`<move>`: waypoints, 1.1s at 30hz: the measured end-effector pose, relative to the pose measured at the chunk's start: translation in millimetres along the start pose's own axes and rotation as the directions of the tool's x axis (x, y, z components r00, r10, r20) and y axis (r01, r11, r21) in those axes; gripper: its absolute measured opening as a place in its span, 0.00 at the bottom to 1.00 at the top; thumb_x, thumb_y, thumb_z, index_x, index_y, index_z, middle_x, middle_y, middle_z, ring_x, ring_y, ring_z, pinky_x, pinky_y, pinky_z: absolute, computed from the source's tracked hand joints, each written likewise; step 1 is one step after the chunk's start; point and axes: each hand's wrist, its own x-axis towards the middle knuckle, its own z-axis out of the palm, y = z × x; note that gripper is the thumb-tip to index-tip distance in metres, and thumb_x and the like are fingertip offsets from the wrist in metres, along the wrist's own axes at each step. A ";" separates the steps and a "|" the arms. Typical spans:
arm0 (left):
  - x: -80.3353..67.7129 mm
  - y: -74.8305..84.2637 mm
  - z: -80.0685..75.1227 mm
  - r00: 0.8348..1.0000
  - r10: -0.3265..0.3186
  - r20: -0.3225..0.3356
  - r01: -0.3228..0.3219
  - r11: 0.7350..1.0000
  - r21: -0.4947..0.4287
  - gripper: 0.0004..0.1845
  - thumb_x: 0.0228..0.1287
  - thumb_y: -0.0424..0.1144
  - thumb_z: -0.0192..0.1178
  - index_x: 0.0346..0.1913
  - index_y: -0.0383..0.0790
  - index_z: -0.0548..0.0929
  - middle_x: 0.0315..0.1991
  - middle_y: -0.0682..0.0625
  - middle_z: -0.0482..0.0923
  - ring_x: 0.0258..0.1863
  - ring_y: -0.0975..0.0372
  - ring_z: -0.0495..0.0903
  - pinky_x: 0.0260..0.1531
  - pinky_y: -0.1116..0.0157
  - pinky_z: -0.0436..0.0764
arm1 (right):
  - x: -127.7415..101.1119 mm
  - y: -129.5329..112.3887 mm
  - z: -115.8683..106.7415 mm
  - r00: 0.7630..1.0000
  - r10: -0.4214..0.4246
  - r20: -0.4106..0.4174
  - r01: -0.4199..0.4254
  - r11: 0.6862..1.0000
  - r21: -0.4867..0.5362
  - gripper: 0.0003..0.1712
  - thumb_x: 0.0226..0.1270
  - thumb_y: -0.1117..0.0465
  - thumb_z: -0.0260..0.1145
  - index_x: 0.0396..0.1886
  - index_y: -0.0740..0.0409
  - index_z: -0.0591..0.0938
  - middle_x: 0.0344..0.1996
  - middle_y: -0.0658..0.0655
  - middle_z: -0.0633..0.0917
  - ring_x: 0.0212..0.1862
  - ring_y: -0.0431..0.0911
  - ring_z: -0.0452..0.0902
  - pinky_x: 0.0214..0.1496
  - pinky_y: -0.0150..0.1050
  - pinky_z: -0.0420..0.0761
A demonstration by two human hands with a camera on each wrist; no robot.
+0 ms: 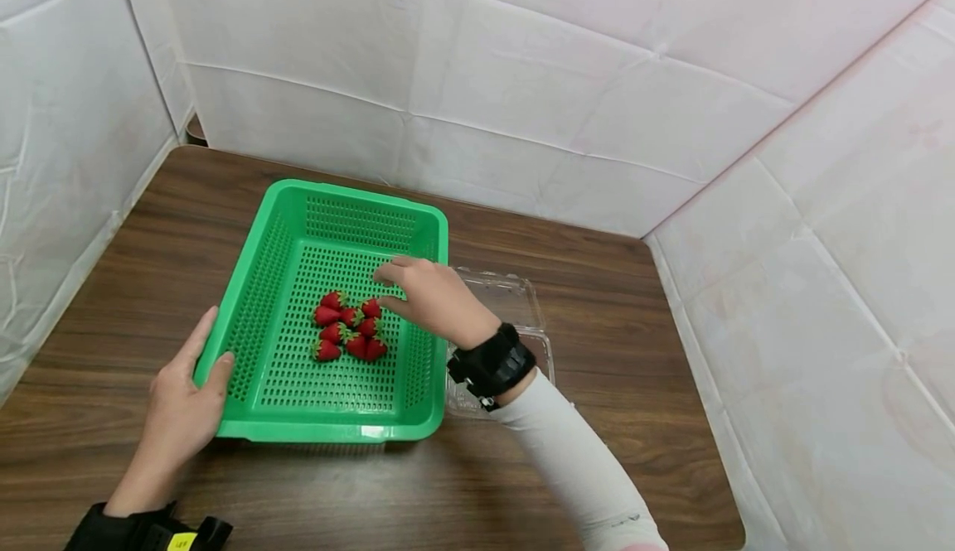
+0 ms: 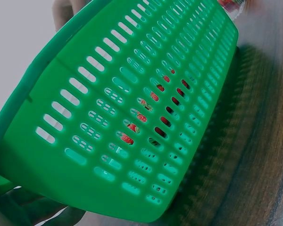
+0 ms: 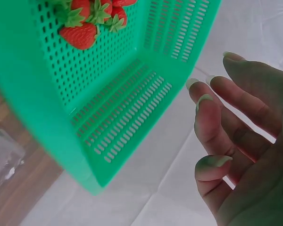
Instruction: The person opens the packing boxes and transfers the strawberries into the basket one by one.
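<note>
A green perforated plastic basket sits on the table with several red strawberries clustered on its floor. My left hand grips the basket's left rim near the front corner, thumb on the inner side and fingers outside. In the left wrist view, strawberries show through slots in the basket wall. Over the right part of the basket hovers my right hand, its fingers loosely bent and holding nothing. The right wrist view shows those bent fingers apart from the strawberries.
A clear plastic clamshell box lies against the basket's right side, partly hidden by the right forearm. White sheeting encloses the back and both sides of the brown wood-grain table.
</note>
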 end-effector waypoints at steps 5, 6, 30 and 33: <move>0.1 0.7 0.0 1.000 -0.001 0.001 0.001 1.000 -0.007 0.32 0.78 0.42 0.41 0.77 0.61 0.41 0.73 0.27 0.51 0.67 0.32 0.59 0.52 0.34 0.66 | -24.3 8.2 0.2 0.998 0.029 -0.059 -0.028 0.999 0.028 0.17 0.70 0.55 0.63 0.56 0.52 0.81 0.52 0.51 0.83 0.52 0.42 0.80 0.52 0.34 0.79; 0.1 0.8 -0.1 1.000 -0.002 0.001 0.002 1.000 -0.006 0.32 0.78 0.42 0.41 0.77 0.61 0.41 0.73 0.27 0.51 0.67 0.32 0.59 0.52 0.34 0.66 | -28.5 9.8 0.5 0.997 0.035 -0.069 -0.033 0.999 0.032 0.17 0.70 0.55 0.63 0.56 0.52 0.81 0.52 0.51 0.83 0.51 0.42 0.80 0.51 0.35 0.79; -0.6 -0.7 0.9 1.000 0.008 -0.004 -0.008 1.000 0.000 0.32 0.78 0.42 0.40 0.77 0.59 0.42 0.73 0.28 0.52 0.67 0.32 0.59 0.51 0.35 0.66 | -81.2 42.8 8.7 0.983 0.140 -0.115 -0.138 0.990 0.026 0.13 0.67 0.57 0.66 0.49 0.54 0.83 0.43 0.53 0.85 0.30 0.38 0.73 0.34 0.33 0.74; -0.3 -0.4 0.8 1.000 0.006 -0.004 -0.006 1.000 0.001 0.32 0.78 0.42 0.40 0.77 0.59 0.42 0.73 0.27 0.52 0.66 0.32 0.60 0.50 0.35 0.67 | -88.5 48.2 9.6 0.985 0.150 -0.083 -0.150 0.989 0.005 0.13 0.67 0.57 0.66 0.50 0.53 0.82 0.42 0.53 0.85 0.32 0.39 0.77 0.36 0.34 0.77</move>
